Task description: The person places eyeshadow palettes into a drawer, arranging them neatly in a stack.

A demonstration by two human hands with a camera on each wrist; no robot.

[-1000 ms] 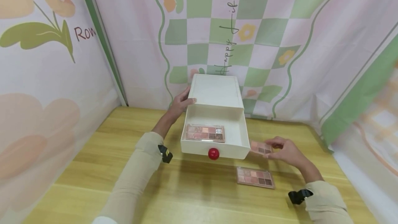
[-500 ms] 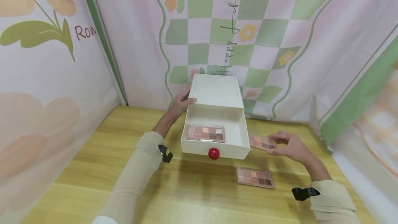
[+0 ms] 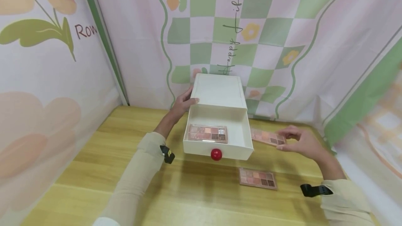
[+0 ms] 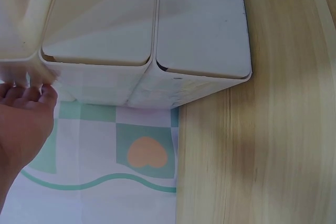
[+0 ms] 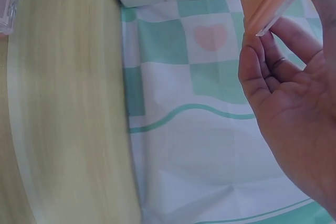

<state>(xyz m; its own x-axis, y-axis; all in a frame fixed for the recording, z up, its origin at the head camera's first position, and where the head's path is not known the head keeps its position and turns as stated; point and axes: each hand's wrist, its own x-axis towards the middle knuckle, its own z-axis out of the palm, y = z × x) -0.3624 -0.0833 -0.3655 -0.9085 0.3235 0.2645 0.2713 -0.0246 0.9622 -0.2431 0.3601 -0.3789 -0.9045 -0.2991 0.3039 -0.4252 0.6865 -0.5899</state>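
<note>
A white drawer unit (image 3: pixel 218 90) stands against the back cloth with its top drawer (image 3: pixel 201 148) pulled out, a round red knob on its front. One eyeshadow palette (image 3: pixel 208 133) lies in that drawer, at its left front. My left hand (image 3: pixel 182 105) holds the unit's left side, thumb on the top edge; in the left wrist view its curled fingers (image 4: pixel 31 94) touch the side wall. My right hand (image 3: pixel 299 142) pinches the right end of a second eyeshadow palette (image 3: pixel 267 137) above the table, right of the drawer. A third palette (image 3: pixel 258 178) lies on the table in front.
Lower closed drawers (image 4: pixel 205 22) sit beneath the open one. The wooden table (image 3: pixel 125 128) reaches to a checkered curtain (image 3: pixel 201 30) behind. Patterned cloth also hangs at the left (image 3: pixel 56 79) and the right. Black camera straps are on both wrists.
My right hand has moved to the right and slightly up with the palette, so more of the palette shows beside the drawer. The left hand has stayed in place.
</note>
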